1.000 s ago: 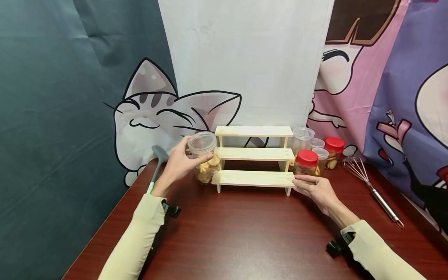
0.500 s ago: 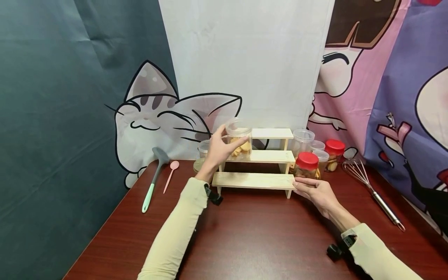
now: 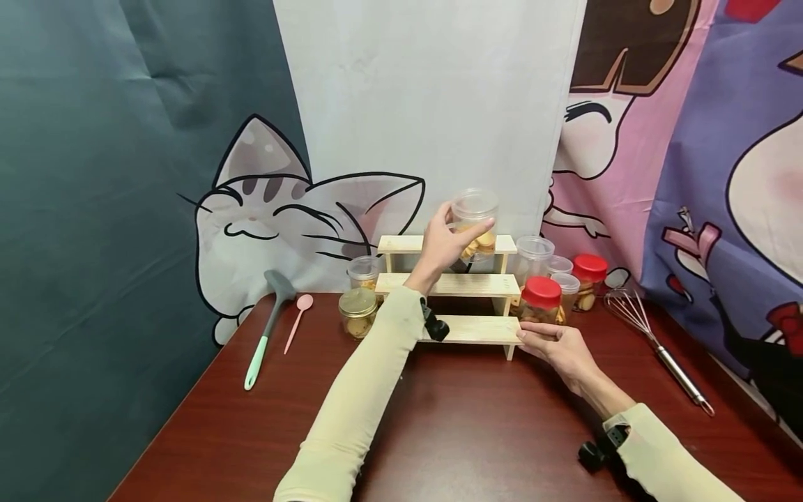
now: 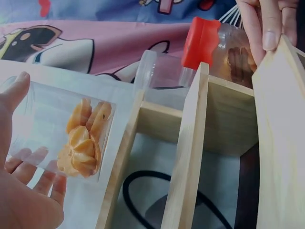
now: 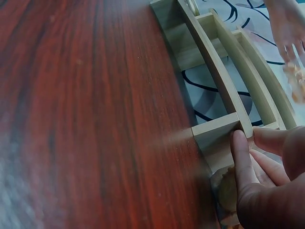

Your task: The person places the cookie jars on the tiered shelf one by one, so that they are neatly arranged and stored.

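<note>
My left hand (image 3: 440, 242) grips a clear jar (image 3: 475, 211) with golden cookies in its lower part. It is held up around the top tier of a three-tier pale wooden rack (image 3: 470, 328). In the left wrist view the cookies (image 4: 83, 143) show through the jar's wall, with the thumb on one side and fingers on the other. My right hand (image 3: 560, 352) pinches the right end of the rack's lowest step; the right wrist view shows thumb and finger at that board's corner (image 5: 243, 125).
Red-lidded jars (image 3: 541, 293) and clear-lidded containers (image 3: 533, 254) stand right of the rack. A gold-lidded jar (image 3: 359, 310) and another clear container (image 3: 364, 270) are at its left. A ladle (image 3: 266, 335), a pink spoon (image 3: 297, 324) and a whisk (image 3: 659, 352) lie farther out.
My left hand has carried the cookie jar up and rightward, from beside the rack's left end to its top tier. My right hand keeps its hold on the lowest step.
</note>
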Demonstrator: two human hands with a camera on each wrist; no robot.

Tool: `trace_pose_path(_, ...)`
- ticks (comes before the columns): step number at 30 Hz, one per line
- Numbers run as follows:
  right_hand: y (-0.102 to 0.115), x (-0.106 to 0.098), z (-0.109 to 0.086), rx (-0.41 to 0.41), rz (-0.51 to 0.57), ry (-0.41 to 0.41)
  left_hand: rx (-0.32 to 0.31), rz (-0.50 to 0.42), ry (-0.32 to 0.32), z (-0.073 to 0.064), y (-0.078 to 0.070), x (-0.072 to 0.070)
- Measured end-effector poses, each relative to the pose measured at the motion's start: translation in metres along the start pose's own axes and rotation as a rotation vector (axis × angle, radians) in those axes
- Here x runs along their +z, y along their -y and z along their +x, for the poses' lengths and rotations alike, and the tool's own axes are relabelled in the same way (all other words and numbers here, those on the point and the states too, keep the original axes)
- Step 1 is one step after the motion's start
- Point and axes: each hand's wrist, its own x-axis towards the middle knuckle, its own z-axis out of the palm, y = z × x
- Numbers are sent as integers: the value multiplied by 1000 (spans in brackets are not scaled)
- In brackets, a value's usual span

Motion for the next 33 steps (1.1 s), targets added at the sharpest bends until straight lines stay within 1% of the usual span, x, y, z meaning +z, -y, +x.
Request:
trace_pose_path(2, -1, 1, 0, -6, -1, 2, -12, 38, -16, 6, 0, 9)
trace_pose_path(5, -1, 0, 0, -13, 3, 0, -8, 74, -23, 14, 2, 21)
trace_pose_path(11, 1, 1, -3, -12, 6, -5, -17, 93, -31, 29, 7, 40)
trace_pose_path(18, 0, 3, 0, -3, 0, -8, -50, 131, -91, 42, 10, 57)
trace_pose_path(24, 1, 4, 1, -12, -13, -3, -55, 157, -126, 47, 13, 61)
trace_pose_path(28, 1, 3, 0, -12, -3, -6, -42, 214, -112, 45, 14, 59)
trace_pose_path(33, 0, 2, 0, -12, -6, -11, -71, 317, -84, 36, 21, 54)
